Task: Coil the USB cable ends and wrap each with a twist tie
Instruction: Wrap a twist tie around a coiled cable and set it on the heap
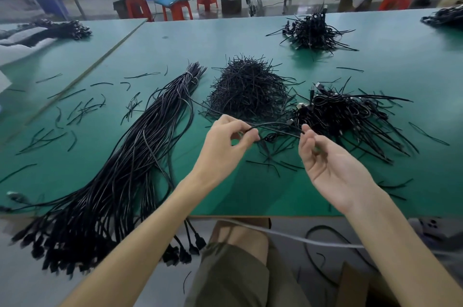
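Observation:
My left hand [226, 140] pinches one black USB cable [273, 127] between thumb and fingertips above the green table [175, 38]. My right hand [323, 159], palm up with fingers curled, pinches the same cable a short way to the right. The cable spans between both hands in a shallow arc. A heap of black twist ties [249, 88] lies just beyond my hands. A long tied bundle of uncoiled black USB cables [120, 156] runs diagonally at my left and hangs over the near edge. A pile of coiled, tied cables [343, 116] sits to the right.
Another coiled-cable pile [314, 31] lies farther back, more bundles at the far left [62, 28] and far right [444, 17]. Loose twist ties [75, 111] are scattered on the left. Red stools [176, 7] and another workbench stand behind. A white cable [288, 235] crosses my lap.

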Available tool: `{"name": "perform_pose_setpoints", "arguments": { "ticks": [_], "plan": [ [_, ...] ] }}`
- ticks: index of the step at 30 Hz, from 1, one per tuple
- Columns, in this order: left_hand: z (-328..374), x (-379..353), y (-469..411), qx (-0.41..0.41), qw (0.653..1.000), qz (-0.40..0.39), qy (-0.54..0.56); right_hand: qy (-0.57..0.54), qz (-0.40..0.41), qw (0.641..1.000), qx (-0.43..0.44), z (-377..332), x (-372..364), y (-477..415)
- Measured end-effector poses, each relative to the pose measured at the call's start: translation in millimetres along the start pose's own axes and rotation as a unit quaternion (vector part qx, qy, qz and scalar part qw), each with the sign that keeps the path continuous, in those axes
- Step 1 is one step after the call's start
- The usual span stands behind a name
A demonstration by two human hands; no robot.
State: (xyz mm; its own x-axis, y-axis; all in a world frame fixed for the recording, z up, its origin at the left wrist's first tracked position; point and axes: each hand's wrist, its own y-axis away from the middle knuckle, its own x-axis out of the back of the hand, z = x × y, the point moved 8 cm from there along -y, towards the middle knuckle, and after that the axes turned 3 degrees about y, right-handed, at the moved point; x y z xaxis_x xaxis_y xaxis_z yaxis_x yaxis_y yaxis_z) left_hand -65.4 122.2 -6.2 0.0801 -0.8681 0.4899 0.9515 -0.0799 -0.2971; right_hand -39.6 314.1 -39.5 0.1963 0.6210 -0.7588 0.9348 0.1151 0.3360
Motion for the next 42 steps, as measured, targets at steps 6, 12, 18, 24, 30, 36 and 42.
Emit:
{"name": "perform_pose_setpoints", "arguments": {
  "ticks": [6,12,18,24,30,36,42],
  "plan": [
    [-23,18,-4,0.119,0.975,0.046,0.184,0.088,0.023,0.996,-0.002,-2,19,3],
    [-56,14,8,0.342,0.754,0.109,0.55,0.169,0.008,0.985,0.033,-4,18,-1],
    [-49,22,11,0.353,0.676,0.13,0.633,0.184,-0.013,0.982,0.031,14,10,-1],
    [-47,27,12,0.362,0.487,0.172,0.776,0.194,-0.022,0.981,0.023,33,5,3],
    [-60,33,18,0.304,0.393,0.266,0.826,0.189,-0.015,0.981,0.04,52,5,9],
    [-50,37,21,0.257,0.429,0.264,0.825,0.176,-0.002,0.981,0.078,68,4,14],
    [-35,16,17,0.304,0.613,0.102,0.723,0.159,0.003,0.985,0.068,78,2,13]
  ]
}}
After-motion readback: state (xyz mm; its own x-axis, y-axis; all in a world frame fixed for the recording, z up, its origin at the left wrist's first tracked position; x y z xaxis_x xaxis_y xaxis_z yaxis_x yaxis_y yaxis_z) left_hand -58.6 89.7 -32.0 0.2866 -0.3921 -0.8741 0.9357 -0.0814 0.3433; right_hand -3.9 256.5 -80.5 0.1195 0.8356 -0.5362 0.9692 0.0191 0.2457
